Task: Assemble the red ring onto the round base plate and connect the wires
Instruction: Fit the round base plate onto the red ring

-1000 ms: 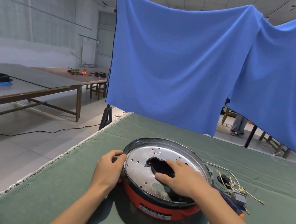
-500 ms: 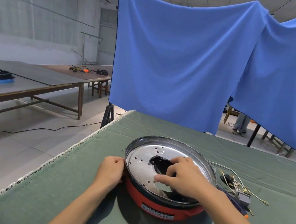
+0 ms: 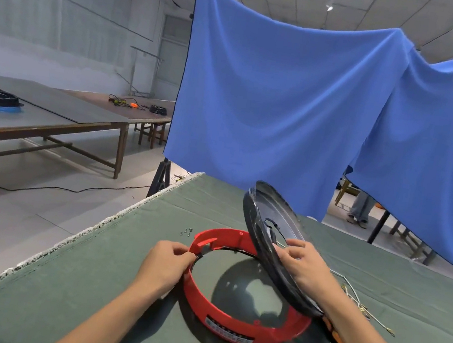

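Red ring [image 3: 228,318]: lies flat on the green-covered bench [image 3: 80,296], open centre showing the cloth; white label on its near wall.

Left hand [image 3: 167,265]: at the ring's left rim, fingers curled and pinching the rim's edge.

Base plate [image 3: 274,238]: round, dark-rimmed, silver inside with a dark irregular hole at centre. Tilted steeply, its lower edge by the ring's right side, its upper edge raised toward the blue cloth. Whether the lower edge touches the ring cannot be told.

Right hand [image 3: 304,265]: grips the plate at its near rim, thumb on the inner face, fingers curled round the edge.

Wires [image 3: 361,305]: a loose bundle with metal tips, on the bench right of the ring, partly hidden behind the right forearm.

Screws [image 3: 186,231]: a few small ones, on the bench just beyond the ring's far left.

Orange item [image 3: 339,339]: partly hidden under the right forearm; kind cannot be told.

Blue cloth [image 3: 274,104]: hung behind the bench.

Side tables [image 3: 50,116]: at left, carrying a dark round part on a blue ring.
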{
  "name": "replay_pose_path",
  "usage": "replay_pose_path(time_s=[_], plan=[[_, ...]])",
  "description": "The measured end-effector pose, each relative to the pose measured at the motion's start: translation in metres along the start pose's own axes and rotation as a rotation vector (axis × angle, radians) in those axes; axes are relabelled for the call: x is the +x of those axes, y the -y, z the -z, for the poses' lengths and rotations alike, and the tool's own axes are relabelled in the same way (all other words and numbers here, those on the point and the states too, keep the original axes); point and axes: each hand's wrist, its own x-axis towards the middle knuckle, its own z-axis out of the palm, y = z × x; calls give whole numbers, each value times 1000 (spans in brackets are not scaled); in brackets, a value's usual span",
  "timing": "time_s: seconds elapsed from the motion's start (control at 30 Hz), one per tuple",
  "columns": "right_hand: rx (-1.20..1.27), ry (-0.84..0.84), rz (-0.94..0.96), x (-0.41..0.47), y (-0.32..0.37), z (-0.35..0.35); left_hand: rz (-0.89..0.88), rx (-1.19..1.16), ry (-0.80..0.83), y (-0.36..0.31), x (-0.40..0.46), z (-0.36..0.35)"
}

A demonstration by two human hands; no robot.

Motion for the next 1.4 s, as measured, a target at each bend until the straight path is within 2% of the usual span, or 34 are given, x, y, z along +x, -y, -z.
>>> replay_pose_path(time_s=[0.2,0.33,0.47,0.7,0.83,1.03,1.4], plan=[[-89,-33,42,0,-2,-1,-51,1,-19,-12,-9,0],[-402,-58,144,-5,3,-7,67,-337,31,-27,-19,0],[-589,-47,222,-7,9,-11,101,-475,61,-33,-23,4],[-605,-67,293,-7,11,-14,122,-585,94,-36,-24,6],[-545,-140,345,-9,10,-13,95,-597,101,-36,-24,4],[-635,-272,439,-13,13,-17,50,-597,108,-34,-24,2],[-692,-291,455,-19,18,-17,20,-580,91,-28,-22,0]])
